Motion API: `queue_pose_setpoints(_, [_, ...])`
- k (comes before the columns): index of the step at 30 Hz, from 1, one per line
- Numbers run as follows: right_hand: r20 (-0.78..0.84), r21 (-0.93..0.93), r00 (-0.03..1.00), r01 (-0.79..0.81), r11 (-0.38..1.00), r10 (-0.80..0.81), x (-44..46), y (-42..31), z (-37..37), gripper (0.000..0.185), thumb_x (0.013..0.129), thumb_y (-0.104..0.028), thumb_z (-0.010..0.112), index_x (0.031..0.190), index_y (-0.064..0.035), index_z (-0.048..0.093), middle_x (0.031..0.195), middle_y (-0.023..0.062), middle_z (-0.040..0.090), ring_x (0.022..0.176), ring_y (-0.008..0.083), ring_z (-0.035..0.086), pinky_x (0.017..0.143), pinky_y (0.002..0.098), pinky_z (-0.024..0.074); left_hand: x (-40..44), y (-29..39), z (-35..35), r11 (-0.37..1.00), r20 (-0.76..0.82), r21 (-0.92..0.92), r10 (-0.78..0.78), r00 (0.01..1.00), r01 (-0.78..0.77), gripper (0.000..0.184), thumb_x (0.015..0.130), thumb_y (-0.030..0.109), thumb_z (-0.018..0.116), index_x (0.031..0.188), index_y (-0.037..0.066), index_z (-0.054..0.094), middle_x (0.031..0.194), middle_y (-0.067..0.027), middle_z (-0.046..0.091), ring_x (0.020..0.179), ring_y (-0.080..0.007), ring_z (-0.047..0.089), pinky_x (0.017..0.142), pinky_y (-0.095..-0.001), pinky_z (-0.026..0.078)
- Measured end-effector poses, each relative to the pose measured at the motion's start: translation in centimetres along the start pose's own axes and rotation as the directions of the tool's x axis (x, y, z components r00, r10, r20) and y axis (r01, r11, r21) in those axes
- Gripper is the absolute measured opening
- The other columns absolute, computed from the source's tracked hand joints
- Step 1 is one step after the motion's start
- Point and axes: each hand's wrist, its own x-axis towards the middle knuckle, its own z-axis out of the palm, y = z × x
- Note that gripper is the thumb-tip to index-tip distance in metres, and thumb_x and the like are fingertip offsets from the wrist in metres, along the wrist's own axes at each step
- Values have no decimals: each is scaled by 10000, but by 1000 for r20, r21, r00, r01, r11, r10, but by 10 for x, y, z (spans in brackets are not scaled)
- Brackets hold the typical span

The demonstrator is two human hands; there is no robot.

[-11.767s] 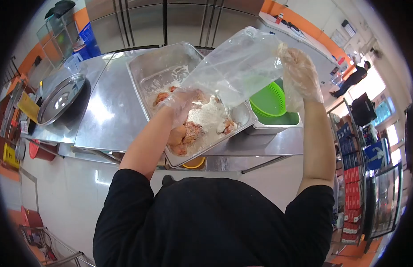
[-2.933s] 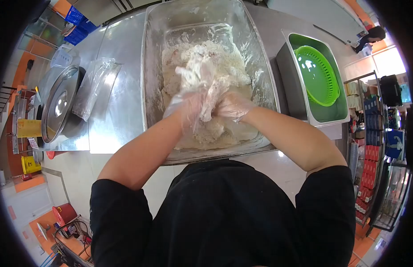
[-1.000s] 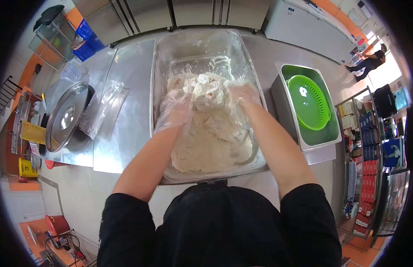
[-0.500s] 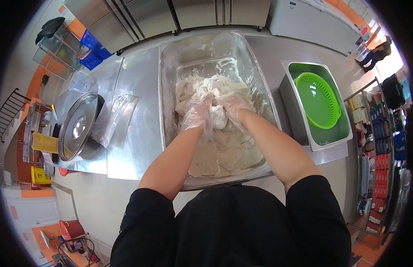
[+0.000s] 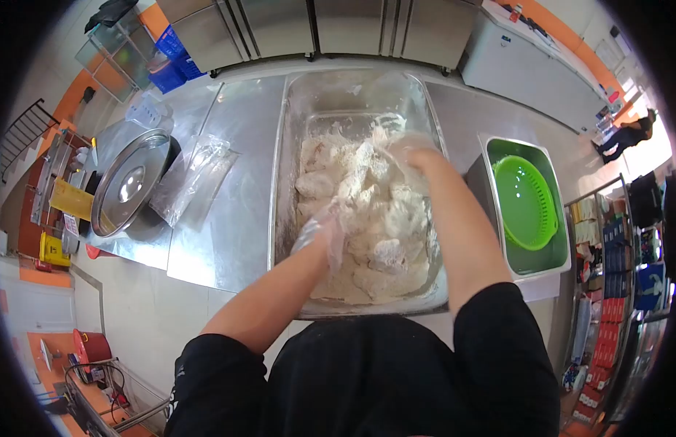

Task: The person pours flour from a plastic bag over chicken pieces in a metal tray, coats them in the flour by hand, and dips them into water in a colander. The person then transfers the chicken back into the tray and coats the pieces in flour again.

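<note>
One long metal table (image 5: 239, 120) is spanning the scene, and a deep steel pan (image 5: 330, 95) is taking up its middle, running from far to near. To the right, a narrower steel container (image 5: 481, 186) is standing apart from the pan, with a green basket (image 5: 529, 197) lying inside. A round metal tray (image 5: 130, 188) is occupying the left part, and a clear plastic bag (image 5: 196, 178) is lying just beside it.

Both hands are reaching into the pan in clear gloves. The left hand (image 5: 325, 229) is lying at the left of the heap; its fingers are blurring into the white, so I cannot tell whether they are spread or gripping. The right hand (image 5: 412, 151) is reaching farther in, toward the right wall, and is also blurring too much for its grip to be told.

Powder-covered pieces (image 5: 389, 253) are filling the pan's middle, heaping between and around the hands, while loose powder (image 5: 374, 290) is lying at the near end.

Handling this well is probably calling for scooping up from the pan's floor, bringing that near powder over the heap. Separating pieces that are touching should be helping the powder reach every face. Low, gentle turning is seeming wiser than tossing, which is risking spills over the rim.
</note>
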Motion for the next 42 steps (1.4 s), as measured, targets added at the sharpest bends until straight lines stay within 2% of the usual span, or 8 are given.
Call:
queue_pose_setpoints(4, [77, 184, 997, 14, 983, -29, 18, -28, 39, 490, 769, -322, 568, 1181, -74, 476, 1153, 102, 524, 997, 201, 521, 856, 322, 405, 21, 11, 20, 532, 27, -838, -178, 984, 119, 694, 779, 559, 403, 1325, 152, 267, 1349, -111, 296, 1262, -233, 222, 1026, -327, 215])
queue_pose_setpoints(10, [413, 177, 784, 429, 886, -463, 0, -43, 56, 355, 799, -224, 500, 1113, -61, 521, 1129, 133, 527, 1045, 226, 489, 901, 331, 374, 32, -5, 15, 546, -168, -837, -197, 966, -35, 674, 786, 510, 406, 1324, 129, 263, 1356, -116, 287, 1263, -232, 228, 1029, -321, 215])
queue_pose_setpoints(18, [23, -75, 912, 410, 909, -409, -72, -29, 72, 308, 832, -245, 452, 1093, -98, 523, 1086, 125, 528, 973, 250, 504, 837, 321, 383, 28, -5, -8, 968, -370, 230, 179, 912, -97, 627, 803, 425, 411, 1315, 93, 268, 1351, -128, 291, 1250, -236, 262, 1027, -312, 224])
queue_pose_setpoints(28, [350, -668, 865, 500, 551, -361, -160, -52, -16, 259, 813, -203, 433, 917, -66, 627, 891, 162, 597, 892, 238, 553, 819, 342, 418, -32, 24, -37, 76, 232, 967, 108, 967, -241, 570, 824, 319, 417, 1305, 47, 275, 1345, -143, 298, 1233, -240, 304, 1024, -302, 236])
queue_pose_setpoints(32, [249, -115, 960, -99, 988, 126, -144, -26, 30, 337, 881, -258, 312, 1083, -169, 566, 1049, 153, 539, 945, 229, 528, 896, 326, 372, -33, 29, -5, 332, 234, 921, -50, 971, -204, 548, 833, 276, 419, 1301, 29, 278, 1343, -149, 300, 1226, -242, 320, 1023, -298, 240])
queue_pose_setpoints(35, [154, -360, 988, 82, 929, -28, -127, -34, 84, 335, 885, -318, 350, 1146, -196, 522, 1117, 126, 529, 1009, 204, 501, 890, 287, 378, -15, 25, 21, 710, 21, 704, -35, 999, 10, 532, 839, 244, 421, 1298, 16, 280, 1341, -153, 302, 1221, -243, 333, 1023, -295, 244])
queue_pose_setpoints(38, [-150, 380, 988, 17, 925, 43, -99, -14, 128, 328, 871, -310, 419, 1144, -160, 519, 1140, 138, 516, 1000, 211, 504, 881, 281, 381, -3, 24, 35, 238, 61, 964, 228, 972, -116, 531, 854, 230, 408, 1311, 12, 248, 1342, -144, 304, 1219, -238, 340, 1026, -291, 240])
queue_pose_setpoints(42, [-162, 575, 986, 75, 815, 24, -110, -46, 99, 345, 841, -239, 485, 1141, -69, 502, 1114, 164, 522, 999, 232, 503, 866, 295, 385, 72, -55, 15, 808, -4, 145, 577, 816, -571, 517, 883, 236, 348, 1340, 63, 179, 1346, -117, 304, 1204, -226, 362, 1021, -285, 252])
